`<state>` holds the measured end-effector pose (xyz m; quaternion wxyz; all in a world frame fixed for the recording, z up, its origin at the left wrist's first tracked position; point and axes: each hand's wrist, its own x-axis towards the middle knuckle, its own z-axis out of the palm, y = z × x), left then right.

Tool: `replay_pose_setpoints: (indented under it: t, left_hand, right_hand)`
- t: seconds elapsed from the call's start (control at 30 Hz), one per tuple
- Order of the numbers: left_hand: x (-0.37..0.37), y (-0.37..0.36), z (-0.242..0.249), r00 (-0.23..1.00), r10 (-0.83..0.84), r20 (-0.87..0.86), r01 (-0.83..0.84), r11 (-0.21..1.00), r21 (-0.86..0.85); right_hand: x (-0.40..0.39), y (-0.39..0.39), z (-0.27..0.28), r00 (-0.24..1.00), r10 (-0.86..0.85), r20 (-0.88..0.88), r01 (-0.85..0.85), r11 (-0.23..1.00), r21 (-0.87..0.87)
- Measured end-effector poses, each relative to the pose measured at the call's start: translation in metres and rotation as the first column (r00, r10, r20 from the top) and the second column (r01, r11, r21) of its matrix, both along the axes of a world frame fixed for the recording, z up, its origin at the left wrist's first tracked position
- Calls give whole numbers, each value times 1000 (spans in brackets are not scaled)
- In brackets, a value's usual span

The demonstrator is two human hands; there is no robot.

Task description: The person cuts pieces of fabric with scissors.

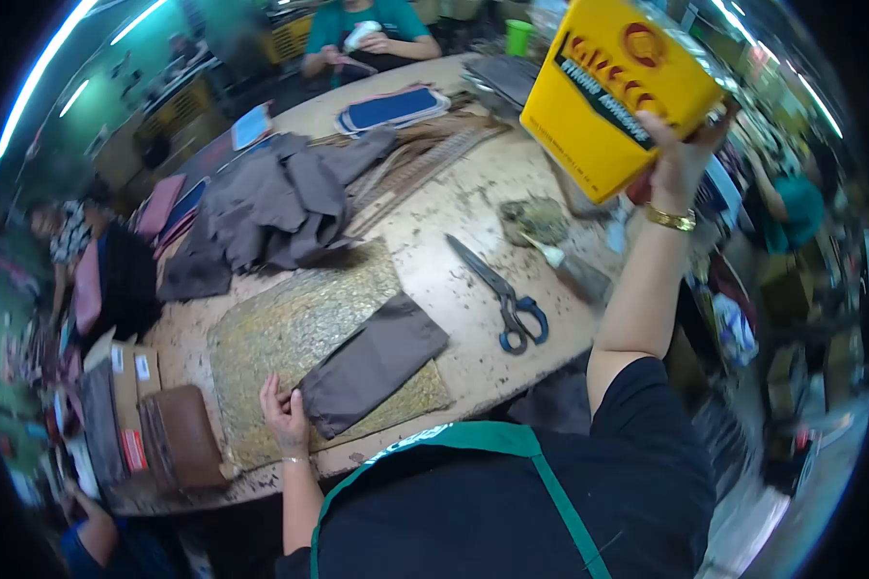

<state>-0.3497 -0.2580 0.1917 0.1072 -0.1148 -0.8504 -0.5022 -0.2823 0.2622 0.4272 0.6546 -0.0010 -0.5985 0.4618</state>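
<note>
My right hand [681, 159] is raised at the upper right, its fingers wrapped around a large yellow adhesive can [608, 92], which is held tilted above the table. My left hand [285, 413] rests at the left end of a folded dark grey-brown fabric piece [372, 362], thumb at its edge and fingers loosely apart. That piece lies on a rough, glue-crusted board [294, 314]. To the right of the board, a pair of scissors with dark handles [507, 299] lies with its blades pointing away. Beyond it sits a glue-caked lump [534, 222] with a pale brush-like handle beside it.
A crumpled heap of dark fabric [270, 198] covers the table's left middle. Behind it are brown strips [434, 154] and blue panels [391, 109]. Brown bags [179, 439] stand at the lower left edge. A co-worker [372, 34] sits opposite, handling something white.
</note>
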Motion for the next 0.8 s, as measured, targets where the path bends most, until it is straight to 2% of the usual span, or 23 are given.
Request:
replay_pose_setpoints:
  t: [0.03,0.1,0.13,0.2,0.23,0.3,0.33,0.37,0.4,0.43,0.5,0.53,0.57,0.63,0.67,0.7,0.73,0.77,0.8]
  left_hand:
    - [-1,-7,-5,998,-61,3,61,998,-11]
    - [-7,-20,-20,994,-32,104,17,990,141]
    - [-10,-24,-23,992,-83,98,68,987,144]
    - [-17,-31,-22,911,-115,395,-130,830,542]
    - [-22,-28,-15,913,-128,387,-116,828,548]
    - [-22,-26,-2,863,-143,484,-231,740,632]
    - [-26,-30,-3,857,-163,488,-216,747,629]
    - [-26,-32,-2,859,-154,489,-223,746,627]
    - [-27,-32,0,846,-162,509,-211,775,596]
    - [-27,-30,1,832,-168,529,-198,800,566]
    - [-27,-27,2,849,-155,505,-168,827,536]
    - [-24,-29,1,863,-153,481,-126,858,498]
    - [-20,-33,-3,861,-138,489,-143,858,494]
    - [-15,-35,-8,924,-95,370,-50,931,362]
    - [-11,-33,-4,995,11,103,-13,1000,15]
    - [-4,-34,1,994,40,97,-42,999,17]
    - [3,-34,6,997,28,-69,-42,977,-211]
    - [12,-34,10,976,-20,-216,-77,899,-431]
    - [20,-34,15,989,44,-142,-99,907,-409]
  right_hand:
    - [33,0,2,997,-13,-81,8,998,-60]
    - [95,-22,12,981,-69,-181,80,995,54]
    - [127,-28,3,977,-147,-154,158,986,58]
    - [183,-47,-19,947,-315,-67,319,945,67]
    - [204,-62,-31,916,-402,-3,401,913,76]
    - [238,-81,-61,690,-689,222,689,719,92]
    - [252,-83,-77,694,-685,222,684,723,91]
    - [265,-82,-94,408,-825,391,819,520,242]
    - [276,-82,-109,66,-871,487,854,302,425]
    - [285,-83,-123,76,-870,487,849,313,426]
    - [304,-82,-145,-96,-719,688,941,159,298]
    - [314,-77,-154,-94,-716,692,936,174,307]
    - [322,-70,-161,-119,-686,718,966,88,244]
    - [327,-49,-163,-131,-599,790,991,-69,112]
    - [327,-34,-163,-128,-597,792,991,-109,78]
    - [325,-18,-161,-121,-593,796,988,-146,41]
    - [321,-3,-156,-106,-588,802,986,-167,8]
    - [318,12,-153,-93,-581,808,982,-187,-21]
    - [320,33,-154,-59,-602,797,984,-172,-56]
